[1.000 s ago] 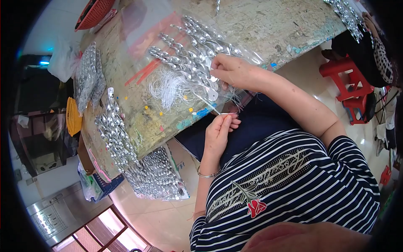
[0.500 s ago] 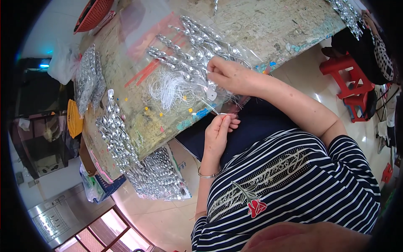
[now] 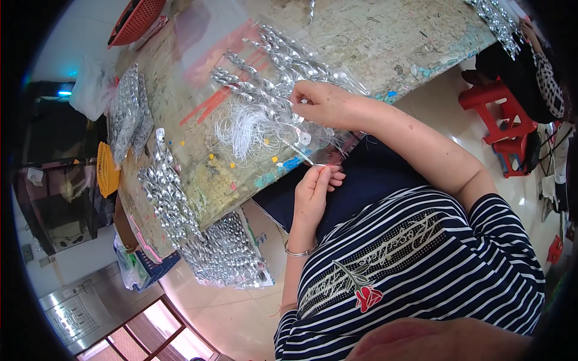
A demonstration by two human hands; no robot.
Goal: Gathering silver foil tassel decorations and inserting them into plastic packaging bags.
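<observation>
My left hand [image 3: 313, 188], with a bangle on its wrist, is closed at the table's front edge. Between thumb and forefinger it pinches a thin white string [image 3: 302, 154], which slants up toward the tabletop. Over the near part of the table, my right hand [image 3: 314, 103] has its fingers pressed together beside a heap of silver twisted ornaments [image 3: 256, 90]. Whatever its fingertips hold is hidden. Left of the right hand lies a loose bundle of white strings [image 3: 244, 131]. A small pale tag-like piece [image 3: 304, 138] sits just below that hand.
More silver twisted ornaments [image 3: 165, 186] lie at the table's left, and a packed bag of them [image 3: 229, 253] is below the edge. Clear plastic with red strips [image 3: 211, 54] lies under the heap. A red basket [image 3: 135, 23], yellow basket [image 3: 107, 171] and red stool [image 3: 497, 111] stand around.
My right hand has shifted slightly left and up, over the silver ornaments. The left hand stays almost in place, still pinching the string.
</observation>
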